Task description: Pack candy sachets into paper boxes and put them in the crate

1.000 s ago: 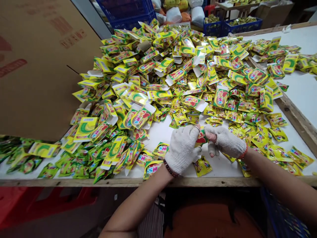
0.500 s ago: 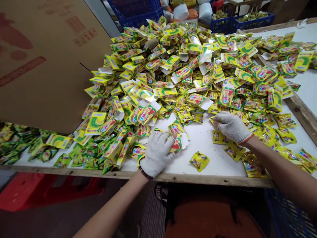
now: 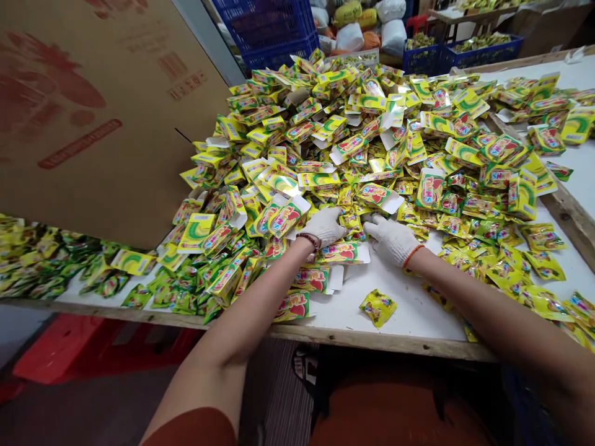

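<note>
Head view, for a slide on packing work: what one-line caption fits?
Gloved left hand and right hand at the edge of a heap of yellow-green packets on a white table.

A packing workshop — a long table (image 3: 409, 316) heaped with foil sachets (image 3: 372, 148), blue crates (image 3: 421, 60) and sacks (image 3: 394, 37) behind.

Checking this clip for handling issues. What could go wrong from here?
The left hand is against the foot of a steep heap of yellow foil sachets, so disturbing it might start a slide. The open cartons beside the left forearm could get creased if it drags across them. A loose sachet lies near the table's wooden front edge, and could probably be knocked onto the floor.
</note>
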Motion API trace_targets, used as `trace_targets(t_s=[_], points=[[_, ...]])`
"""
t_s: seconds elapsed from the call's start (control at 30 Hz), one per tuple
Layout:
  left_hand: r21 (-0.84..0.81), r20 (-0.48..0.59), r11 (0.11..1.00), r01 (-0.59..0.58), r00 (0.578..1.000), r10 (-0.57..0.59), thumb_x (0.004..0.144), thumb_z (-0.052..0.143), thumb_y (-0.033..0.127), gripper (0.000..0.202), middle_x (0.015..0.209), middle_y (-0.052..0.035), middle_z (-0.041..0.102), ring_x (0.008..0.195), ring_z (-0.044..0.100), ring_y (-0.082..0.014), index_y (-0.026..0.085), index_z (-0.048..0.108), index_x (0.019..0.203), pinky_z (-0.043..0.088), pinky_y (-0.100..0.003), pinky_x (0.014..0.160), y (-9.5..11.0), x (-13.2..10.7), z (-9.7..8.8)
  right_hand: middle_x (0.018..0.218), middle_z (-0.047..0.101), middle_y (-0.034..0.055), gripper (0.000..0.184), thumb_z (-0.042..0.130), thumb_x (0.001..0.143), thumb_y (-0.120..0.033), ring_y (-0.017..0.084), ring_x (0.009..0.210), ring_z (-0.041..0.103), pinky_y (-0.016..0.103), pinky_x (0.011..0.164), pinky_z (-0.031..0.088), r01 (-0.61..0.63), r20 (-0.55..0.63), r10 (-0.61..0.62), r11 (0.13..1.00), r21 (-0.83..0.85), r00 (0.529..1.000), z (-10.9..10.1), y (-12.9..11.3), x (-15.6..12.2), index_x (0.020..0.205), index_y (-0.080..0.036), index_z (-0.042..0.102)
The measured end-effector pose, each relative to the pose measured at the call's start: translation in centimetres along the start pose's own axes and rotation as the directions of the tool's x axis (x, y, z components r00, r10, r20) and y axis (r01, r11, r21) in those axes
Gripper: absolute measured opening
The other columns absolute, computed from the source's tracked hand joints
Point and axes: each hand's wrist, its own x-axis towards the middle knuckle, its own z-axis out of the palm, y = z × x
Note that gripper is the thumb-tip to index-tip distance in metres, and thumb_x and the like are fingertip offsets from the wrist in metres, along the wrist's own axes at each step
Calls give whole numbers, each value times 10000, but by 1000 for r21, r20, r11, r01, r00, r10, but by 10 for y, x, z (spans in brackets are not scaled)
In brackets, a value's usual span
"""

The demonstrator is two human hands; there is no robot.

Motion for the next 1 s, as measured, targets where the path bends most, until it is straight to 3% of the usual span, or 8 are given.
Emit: trace_targets(t_s=[0.13,0.27,0.37,0.47,0.57,0.67,0.8,1.0], points=[[-83,62,997,0,998,5,634,753,292,517,916,-76,699,793,649,-237,155,611,1112,479,-284,653,0,5,7,1181,621,169,377,403,914,-115,265,864,693,330,620,468,22,110,-14,997,-73,994,-6,-1,-25,1241,-168,582],[-155,49,988,19,999,-12,713,685,234,571,872,-33,697,700,625,-170,126,529,1251,459,-245,592,0,-4,9,1023,691,154,321,421,904,-106,271,898,692,348,698,497,9,129,-5,1000,-30,992,-7,6,-47,1119,-136,658],[-155,10,988,18,1000,-17,753,620,191,444,899,-26,697,744,620,-158,148,580,1193,466,-238,650,-4,-4,9,1028,737,112,284,526,868,-158,248,967,686,336,822,517,-97,31,93,970,222,995,-4,23,-51,1091,-168,702],[-122,9,992,12,1000,-11,723,681,259,245,850,-31,682,772,612,-188,175,662,952,457,-267,683,-8,0,11,1106,752,84,322,551,868,-199,228,1020,687,344,935,515,-152,-87,245,803,577,966,0,43,-49,1137,-174,728],[-142,19,990,20,1000,-18,591,810,334,346,791,-32,647,744,588,-206,182,637,849,433,-285,656,-9,4,14,1025,767,64,292,581,845,-236,237,978,696,366,927,524,-107,-125,283,681,725,951,2,57,-47,1058,-160,766],[-240,35,970,33,999,-25,531,843,300,389,721,-3,607,681,558,-181,186,601,814,411,-272,614,-8,4,20,964,759,52,306,619,809,-232,220,894,692,317,838,522,-186,-22,261,743,642,965,1,63,-48,1074,-169,759],[-371,72,927,64,997,-41,559,806,225,366,604,44,557,567,519,-140,175,609,864,405,-247,549,-7,2,26,936,731,57,438,711,741,-304,207,785,654,266,656,447,-242,147,203,906,346,968,-4,59,-52,1168,-205,690],[-512,-66,858,45,994,-91,655,689,215,172,638,14,601,592,533,-136,159,650,813,429,-246,560,-14,-4,7,924,710,61,302,665,756,-329,197,743,620,262,584,359,-195,201,141,938,285,969,-8,50,-60,1036,-225,706]])
